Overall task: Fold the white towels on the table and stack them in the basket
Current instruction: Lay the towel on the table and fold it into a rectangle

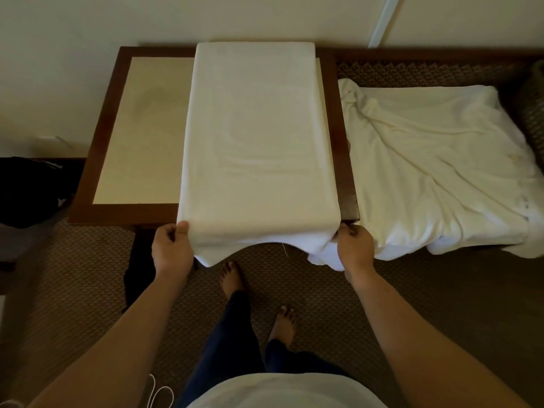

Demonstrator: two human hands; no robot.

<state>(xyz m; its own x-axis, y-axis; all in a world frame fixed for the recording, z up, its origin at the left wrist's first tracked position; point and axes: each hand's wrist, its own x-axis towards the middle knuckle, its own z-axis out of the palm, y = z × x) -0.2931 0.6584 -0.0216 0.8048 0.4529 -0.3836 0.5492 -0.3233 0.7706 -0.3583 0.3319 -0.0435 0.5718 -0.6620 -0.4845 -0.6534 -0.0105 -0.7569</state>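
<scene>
A white towel (256, 136) lies spread lengthwise over the right part of a wooden table (100, 134) with a pale top. Its near end hangs over the table's front edge. My left hand (170, 245) pinches the towel's near left corner, thumb on top. My right hand (353, 245) grips the near right corner, fingers curled into the cloth. A heap of crumpled white towels (435, 166) lies to the right of the table. At the far right edge a dark woven basket (532, 107) shows only in part.
The table stands against a pale wall (88, 22). A dark bag or object (32, 189) sits on the floor at the left. Patterned brown carpet (73, 290) covers the floor, with my bare feet (232, 275) below the towel. A white cord (160, 393) lies near the bottom left.
</scene>
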